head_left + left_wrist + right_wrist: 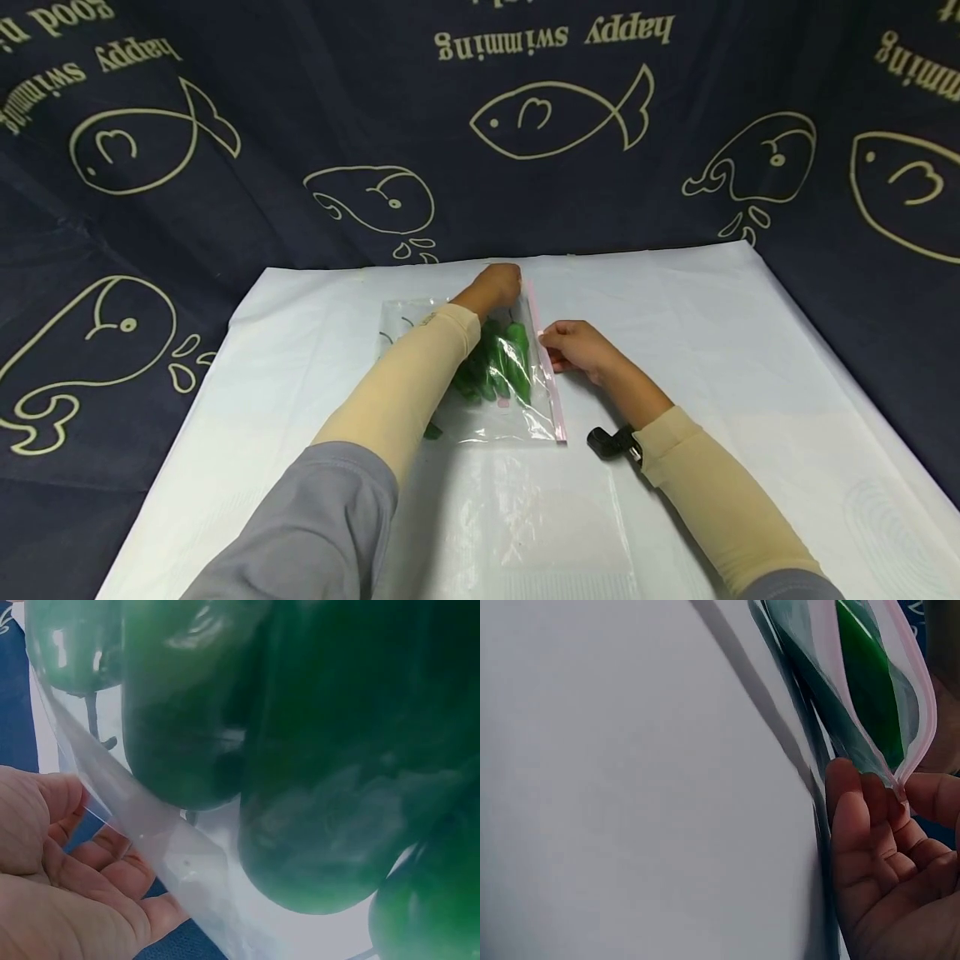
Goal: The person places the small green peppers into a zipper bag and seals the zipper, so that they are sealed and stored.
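A clear zip bag (480,431) with a pink zip strip (555,404) lies on the white-covered table. Several long green peppers (517,358) with thin stems are inside it. At the bag's far right corner my left hand (497,287) holds the edge between curled fingers and thumb; the left wrist view shows this hand (82,877) at the plastic's rim. My right hand (581,346) pinches the pink strip partway along the right side. In the right wrist view, the bag's mouth (922,682) gapes beyond the pinching fingers, showing a green pepper (870,690).
A flat, clear plastic sheet or bag (562,517) lies on the table (750,358) in front of the peppers. A small black device (611,443) sits at the right wrist. Dark cloth (570,200) with fish and whale drawings hangs behind.
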### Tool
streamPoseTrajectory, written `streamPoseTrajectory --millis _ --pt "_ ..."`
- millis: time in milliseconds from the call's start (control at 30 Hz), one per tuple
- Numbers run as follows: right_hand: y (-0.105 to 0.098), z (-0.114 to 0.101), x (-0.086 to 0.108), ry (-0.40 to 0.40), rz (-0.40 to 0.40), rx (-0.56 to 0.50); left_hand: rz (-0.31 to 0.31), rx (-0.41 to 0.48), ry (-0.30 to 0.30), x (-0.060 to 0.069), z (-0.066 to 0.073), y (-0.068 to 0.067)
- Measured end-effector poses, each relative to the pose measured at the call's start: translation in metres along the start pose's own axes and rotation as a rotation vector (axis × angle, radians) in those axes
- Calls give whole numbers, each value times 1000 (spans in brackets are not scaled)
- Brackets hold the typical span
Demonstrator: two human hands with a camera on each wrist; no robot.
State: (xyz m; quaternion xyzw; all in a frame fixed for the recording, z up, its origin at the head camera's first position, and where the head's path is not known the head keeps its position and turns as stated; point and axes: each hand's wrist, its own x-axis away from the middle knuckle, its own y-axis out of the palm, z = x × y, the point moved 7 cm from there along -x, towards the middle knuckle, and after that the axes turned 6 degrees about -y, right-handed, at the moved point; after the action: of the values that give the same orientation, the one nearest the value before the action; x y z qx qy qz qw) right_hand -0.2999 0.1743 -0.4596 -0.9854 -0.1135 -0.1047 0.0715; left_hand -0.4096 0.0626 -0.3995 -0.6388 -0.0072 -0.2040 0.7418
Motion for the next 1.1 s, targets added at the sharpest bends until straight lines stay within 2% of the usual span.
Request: streamPoseTrajectory --millis 467,833,1100 --pt "4 1 9 -44 -10 8 7 -39 -31 -8 -3 2" --pt "7 3 19 -34 -26 21 8 32 -36 -5 -8 3" --pt "9 5 25 -27 -33 26 -5 19 -35 -5 -8 5"
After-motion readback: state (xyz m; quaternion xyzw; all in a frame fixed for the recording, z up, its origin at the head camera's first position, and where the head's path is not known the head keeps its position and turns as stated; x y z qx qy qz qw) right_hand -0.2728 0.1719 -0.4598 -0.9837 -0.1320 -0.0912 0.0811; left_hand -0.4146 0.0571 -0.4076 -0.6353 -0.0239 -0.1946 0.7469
